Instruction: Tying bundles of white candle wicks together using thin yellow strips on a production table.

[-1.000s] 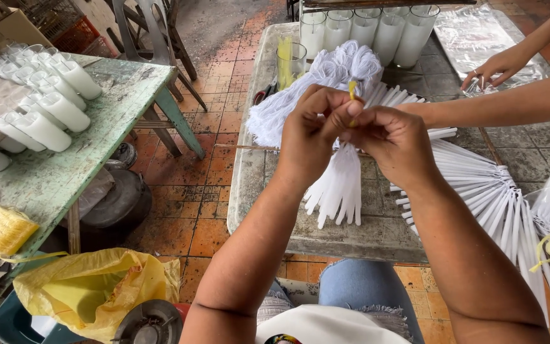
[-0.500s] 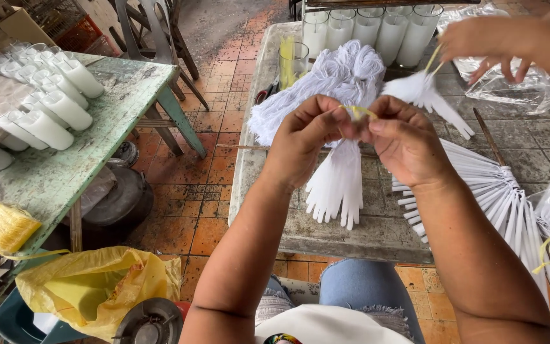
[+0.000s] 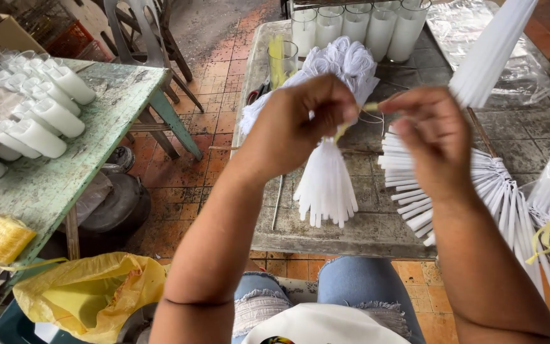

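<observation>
Both hands raised over the desk (image 3: pixel 377 232): left hand (image 3: pixel 300 130) pinches a thin yellow tie (image 3: pixel 351 121), right hand (image 3: pixel 431 137) pinches its other end, white bundle (image 3: pixel 329 185) hanging just below.

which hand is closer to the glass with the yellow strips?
Left. The left hand is just below and right of the glass; the right hand is farther right, across the tied white bundle.

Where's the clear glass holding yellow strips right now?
Head view, left of centre: the clear glass of yellow strips stands at the stone table's far-left corner, beside the bundle of white tapers.
</observation>
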